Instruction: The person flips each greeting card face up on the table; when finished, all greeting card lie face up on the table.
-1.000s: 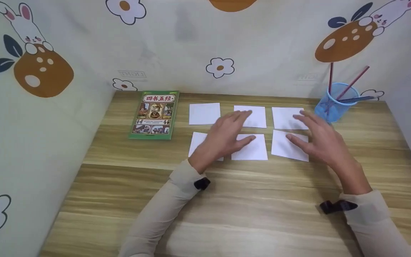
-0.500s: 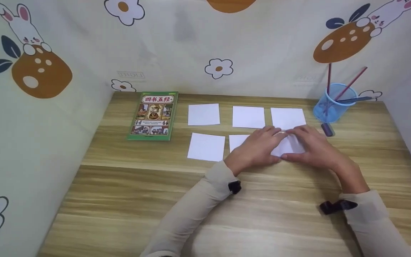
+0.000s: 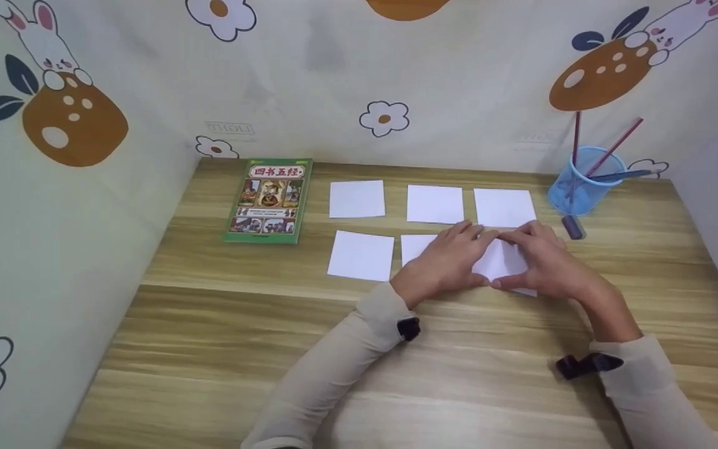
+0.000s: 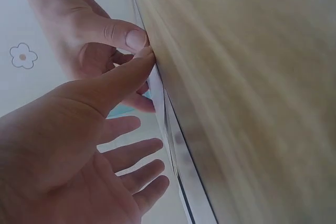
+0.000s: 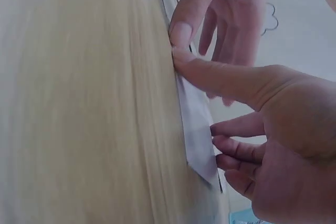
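White paper cards lie in two rows on the wooden table. Both hands are at the front right card (image 3: pixel 500 260), seen in the head view. My left hand (image 3: pixel 443 257) and right hand (image 3: pixel 552 262) hold it by its near and far edges. Their thumb tips meet at the near edge and the forefingers come together at the far edge. One corner of the card shows below my right thumb. In the left wrist view, the left thumb (image 4: pixel 126 77) is at the paper's edge. The right wrist view shows the card's surface (image 5: pixel 197 124) between right thumb and fingers.
The other cards stay flat, among them the front left card (image 3: pixel 361 256) and back middle card (image 3: pixel 435 204). A green book (image 3: pixel 270 199) lies at the left. A blue pen cup (image 3: pixel 583 184) with pencils stands back right, a dark eraser (image 3: pixel 573 227) before it.
My left hand has moved right from over the middle cards, and the right hand has come down to meet it at the front right card. That card has shifted slightly toward me.
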`<control>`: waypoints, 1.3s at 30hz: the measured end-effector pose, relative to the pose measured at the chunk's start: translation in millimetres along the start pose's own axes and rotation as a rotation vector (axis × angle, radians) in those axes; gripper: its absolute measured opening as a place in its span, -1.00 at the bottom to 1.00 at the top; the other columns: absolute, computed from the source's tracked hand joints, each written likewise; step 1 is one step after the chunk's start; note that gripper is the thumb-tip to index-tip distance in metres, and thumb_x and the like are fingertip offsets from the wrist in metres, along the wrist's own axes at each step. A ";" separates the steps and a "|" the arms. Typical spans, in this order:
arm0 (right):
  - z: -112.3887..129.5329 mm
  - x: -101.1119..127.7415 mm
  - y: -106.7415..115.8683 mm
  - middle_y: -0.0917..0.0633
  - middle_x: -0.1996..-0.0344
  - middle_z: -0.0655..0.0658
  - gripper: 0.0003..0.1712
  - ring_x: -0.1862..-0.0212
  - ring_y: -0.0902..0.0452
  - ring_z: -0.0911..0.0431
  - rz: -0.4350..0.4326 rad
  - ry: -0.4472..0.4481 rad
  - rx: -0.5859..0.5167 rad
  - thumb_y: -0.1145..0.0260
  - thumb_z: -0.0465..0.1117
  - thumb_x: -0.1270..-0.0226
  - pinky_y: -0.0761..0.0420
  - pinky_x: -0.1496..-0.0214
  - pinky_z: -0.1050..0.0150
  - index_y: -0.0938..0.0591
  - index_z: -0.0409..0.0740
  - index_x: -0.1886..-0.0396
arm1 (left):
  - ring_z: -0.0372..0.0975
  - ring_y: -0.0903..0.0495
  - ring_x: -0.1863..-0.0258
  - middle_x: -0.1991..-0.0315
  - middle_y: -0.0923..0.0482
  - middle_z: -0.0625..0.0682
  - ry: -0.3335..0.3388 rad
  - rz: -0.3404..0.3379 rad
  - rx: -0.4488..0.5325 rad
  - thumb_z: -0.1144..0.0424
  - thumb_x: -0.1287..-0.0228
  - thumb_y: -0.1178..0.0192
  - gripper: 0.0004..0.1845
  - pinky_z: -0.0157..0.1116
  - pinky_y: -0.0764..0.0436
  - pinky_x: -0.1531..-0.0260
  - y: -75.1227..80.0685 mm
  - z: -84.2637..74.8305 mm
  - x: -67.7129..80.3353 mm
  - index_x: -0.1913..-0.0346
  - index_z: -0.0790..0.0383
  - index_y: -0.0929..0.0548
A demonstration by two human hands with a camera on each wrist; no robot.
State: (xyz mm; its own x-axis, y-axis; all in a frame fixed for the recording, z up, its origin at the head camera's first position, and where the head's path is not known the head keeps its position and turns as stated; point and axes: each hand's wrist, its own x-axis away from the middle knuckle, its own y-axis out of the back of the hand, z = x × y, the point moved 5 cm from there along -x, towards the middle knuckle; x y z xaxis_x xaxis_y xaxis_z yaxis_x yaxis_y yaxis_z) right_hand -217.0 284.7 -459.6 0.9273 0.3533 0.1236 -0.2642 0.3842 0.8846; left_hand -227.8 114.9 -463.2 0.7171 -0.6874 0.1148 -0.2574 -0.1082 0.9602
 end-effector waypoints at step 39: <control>-3.5 -1.5 20.4 -0.72 -0.09 -0.17 -0.70 -0.04 -0.48 0.07 -0.280 0.054 -0.342 -0.34 -0.42 -0.44 -0.41 0.00 0.51 -0.60 -0.17 -0.10 | -0.40 -0.62 0.29 0.15 -0.71 -0.16 0.016 -0.330 0.414 0.23 -0.47 -0.41 -0.16 -0.43 -0.60 0.33 32.3 23.1 -0.7 -0.70 -0.13 -0.27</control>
State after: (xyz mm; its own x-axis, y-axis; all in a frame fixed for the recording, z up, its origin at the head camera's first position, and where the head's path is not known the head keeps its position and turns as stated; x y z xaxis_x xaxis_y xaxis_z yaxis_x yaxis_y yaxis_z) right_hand -224.7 294.9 -443.4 0.9627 0.2365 -0.1313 -0.0861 0.7281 0.6801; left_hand -251.6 95.4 -438.2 0.8122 -0.5583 -0.1692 -0.2485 -0.5934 0.7656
